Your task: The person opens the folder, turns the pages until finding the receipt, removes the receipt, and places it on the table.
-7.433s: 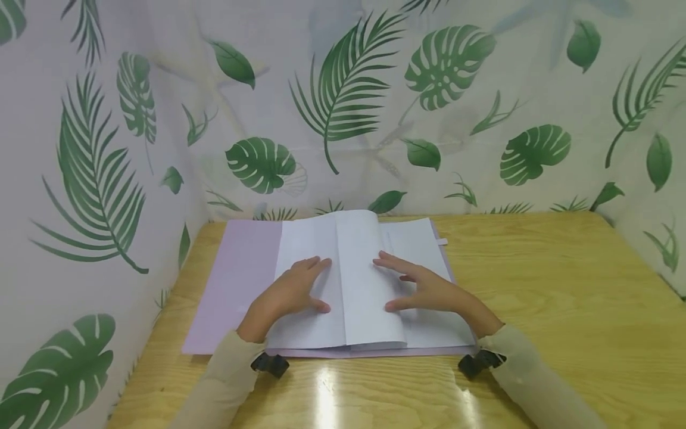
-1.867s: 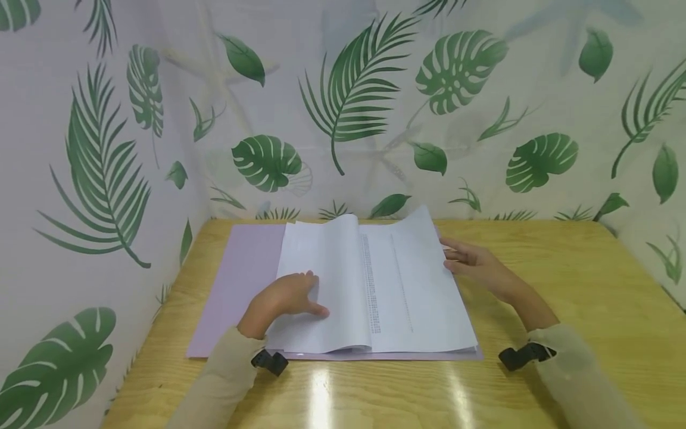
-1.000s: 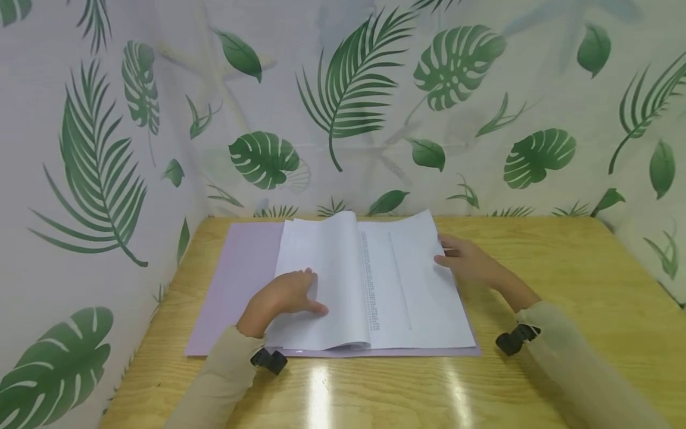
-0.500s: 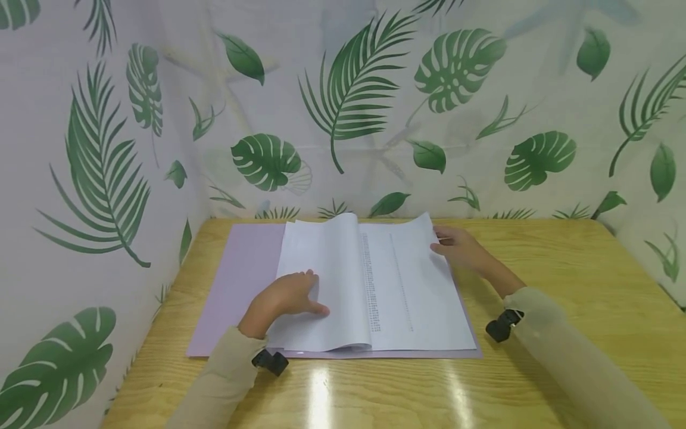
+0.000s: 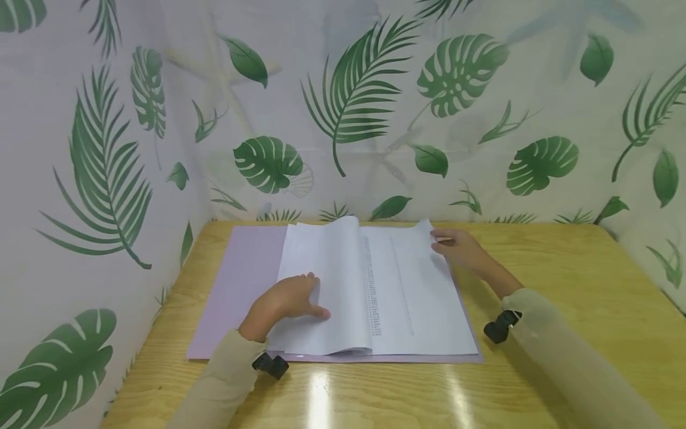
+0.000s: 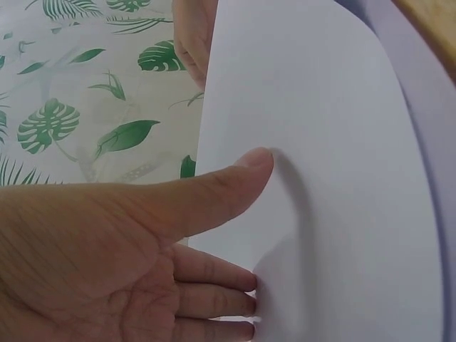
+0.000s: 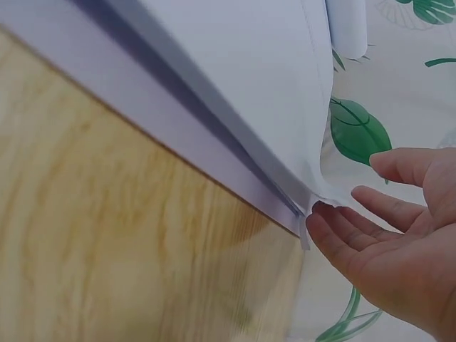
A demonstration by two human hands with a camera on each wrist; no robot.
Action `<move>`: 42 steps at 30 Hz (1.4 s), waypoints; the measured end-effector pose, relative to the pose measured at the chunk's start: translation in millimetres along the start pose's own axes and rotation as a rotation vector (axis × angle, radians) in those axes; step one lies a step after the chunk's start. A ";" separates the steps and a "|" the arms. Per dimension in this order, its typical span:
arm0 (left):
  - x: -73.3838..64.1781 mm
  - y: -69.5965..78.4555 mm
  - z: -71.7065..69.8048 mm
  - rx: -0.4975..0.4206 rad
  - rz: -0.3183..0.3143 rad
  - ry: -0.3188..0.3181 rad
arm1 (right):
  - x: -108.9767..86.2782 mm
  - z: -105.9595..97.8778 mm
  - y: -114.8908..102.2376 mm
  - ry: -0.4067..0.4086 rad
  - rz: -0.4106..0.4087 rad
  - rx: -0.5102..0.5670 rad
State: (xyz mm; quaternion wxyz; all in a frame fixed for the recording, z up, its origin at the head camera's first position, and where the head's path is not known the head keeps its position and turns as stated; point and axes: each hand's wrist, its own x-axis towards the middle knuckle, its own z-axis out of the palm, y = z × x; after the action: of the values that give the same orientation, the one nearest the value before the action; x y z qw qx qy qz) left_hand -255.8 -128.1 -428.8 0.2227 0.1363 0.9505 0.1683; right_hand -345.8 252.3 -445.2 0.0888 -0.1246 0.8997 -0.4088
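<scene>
An open lilac-covered book or folder point(image 5: 246, 268) lies on the table with its white pages spread. Its right page point(image 5: 429, 298) carries a narrow column of small print and a thin dotted line. My left hand point(image 5: 286, 298) rests on the curved left pages point(image 5: 337, 280), thumb spread from the fingers, as the left wrist view also shows. At the far right corner is my right hand point(image 5: 461, 247). In the right wrist view, its fingertips point(image 7: 320, 217) touch the lifted page corner from beneath, while the thumb point(image 7: 399, 164) stands apart from the paper.
The wooden table point(image 5: 546, 286) extends to the right of the folder and in front of it. A white wall covering point(image 5: 375, 107) with green leaf prints rises behind and at both sides. A black camera strap point(image 5: 501, 326) sits on each wrist.
Since the oldest frame, a page has been turned left, showing the printed page. During the last second my right hand has moved up the right edge to the far corner; my left hand stays put.
</scene>
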 end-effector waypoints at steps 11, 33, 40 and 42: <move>0.2 0.2 -2.8 0.037 0.005 -0.008 | 0.5 -1.9 -2.4 -0.027 -0.016 0.000; -1.9 -16.6 -12.7 0.029 0.037 -0.002 | -43.1 -18.7 13.5 -0.276 -0.233 0.318; -0.5 -17.6 -13.4 0.017 0.040 -0.010 | -40.6 -0.2 7.5 -0.284 -0.194 0.343; 0.3 -17.3 -12.7 0.016 0.040 -0.010 | -40.6 5.7 3.9 -0.277 -0.182 0.317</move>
State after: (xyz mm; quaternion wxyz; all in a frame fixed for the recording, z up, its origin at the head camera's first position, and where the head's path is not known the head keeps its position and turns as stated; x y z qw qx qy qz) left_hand -265.2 -147.0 -424.8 0.2230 0.1581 0.9478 0.1643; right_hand -306.2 262.7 -449.5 0.1928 -0.2449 0.7885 -0.5302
